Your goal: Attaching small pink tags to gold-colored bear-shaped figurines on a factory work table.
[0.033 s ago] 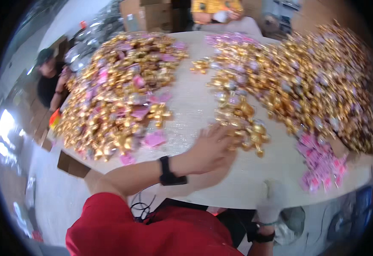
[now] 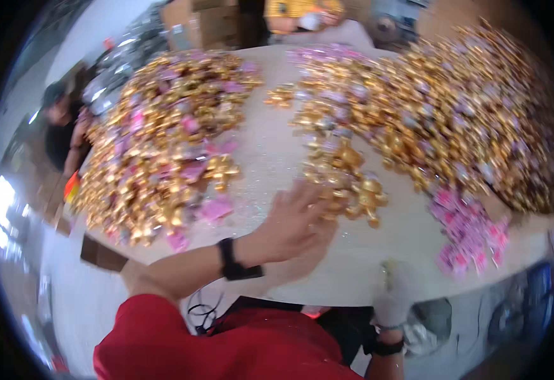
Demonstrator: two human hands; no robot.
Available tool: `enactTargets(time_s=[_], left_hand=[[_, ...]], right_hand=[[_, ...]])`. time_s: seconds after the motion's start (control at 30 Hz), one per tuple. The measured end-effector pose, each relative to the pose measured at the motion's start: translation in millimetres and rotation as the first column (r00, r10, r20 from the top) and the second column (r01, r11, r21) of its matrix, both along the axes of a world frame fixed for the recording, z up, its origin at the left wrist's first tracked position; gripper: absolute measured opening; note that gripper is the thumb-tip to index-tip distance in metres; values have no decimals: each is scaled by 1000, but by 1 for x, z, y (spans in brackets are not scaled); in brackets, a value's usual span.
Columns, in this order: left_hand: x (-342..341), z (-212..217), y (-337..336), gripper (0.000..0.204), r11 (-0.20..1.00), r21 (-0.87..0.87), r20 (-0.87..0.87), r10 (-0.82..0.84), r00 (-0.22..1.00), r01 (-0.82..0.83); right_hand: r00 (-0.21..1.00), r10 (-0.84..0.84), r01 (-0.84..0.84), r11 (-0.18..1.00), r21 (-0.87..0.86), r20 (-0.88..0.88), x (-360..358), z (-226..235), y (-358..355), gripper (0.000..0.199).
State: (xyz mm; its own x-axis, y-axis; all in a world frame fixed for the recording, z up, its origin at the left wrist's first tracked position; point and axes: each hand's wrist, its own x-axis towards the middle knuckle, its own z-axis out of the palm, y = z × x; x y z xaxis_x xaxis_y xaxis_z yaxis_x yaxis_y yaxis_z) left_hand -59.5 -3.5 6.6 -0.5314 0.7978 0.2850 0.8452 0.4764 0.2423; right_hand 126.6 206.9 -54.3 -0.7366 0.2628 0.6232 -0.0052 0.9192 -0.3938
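My left hand (image 2: 296,221), bare with a black band at the wrist, reaches over the pale table (image 2: 270,158). Its fingers are spread at the near edge of a cluster of shiny gold figures (image 2: 346,158); whether they touch is blurred. One gold figure with stubby limbs (image 2: 371,199) lies just right of those fingers. At the table's front edge is my right hand (image 2: 392,301), in what looks like a white glove. It is smeared, with a small yellowish spot by its fingertips that I cannot make out.
A heap of gold figures mixed with pink pieces (image 2: 169,139) covers the table's left side, and a larger heap (image 2: 460,114) the right. Pink packets (image 2: 470,231) lie at the right front. A person (image 2: 65,123) is at the left; another in yellow (image 2: 305,14) sits across the table.
The whole scene has shifted slightly to the left in the picture. My hands keep nearly the same places over the table.
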Motion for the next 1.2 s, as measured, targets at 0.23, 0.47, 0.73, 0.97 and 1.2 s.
enactTargets(time_s=[0.23, 0.47, 0.73, 0.97, 1.2], left_hand=[[30, -2, 11, 71, 996, -81, 57, -44, 997, 48], [38, 32, 66, 59, 971, -223, -27, -91, 996, 82], [41, 57, 232, 32, 879, 42, 482, -433, 761, 474], [73, -2, 325, 42, 959, 83, 511, -275, 814, 272], [66, 10, 316, 13, 962, 170, 813, -259, 522, 212]], right_hand=[[993, 78, -76, 997, -24, 86, -3, 19, 9, 11], [943, 238, -212, 968, -134, 232, -1, 21, 22, 16], [980, 196, -193, 979, -65, 40, -4, 18, 21, 14], [987, 161, -161, 986, -51, 1, -1, 4, 13, 9], [962, 162, -193, 972, -131, -220, 9, -10, 8, 12]])
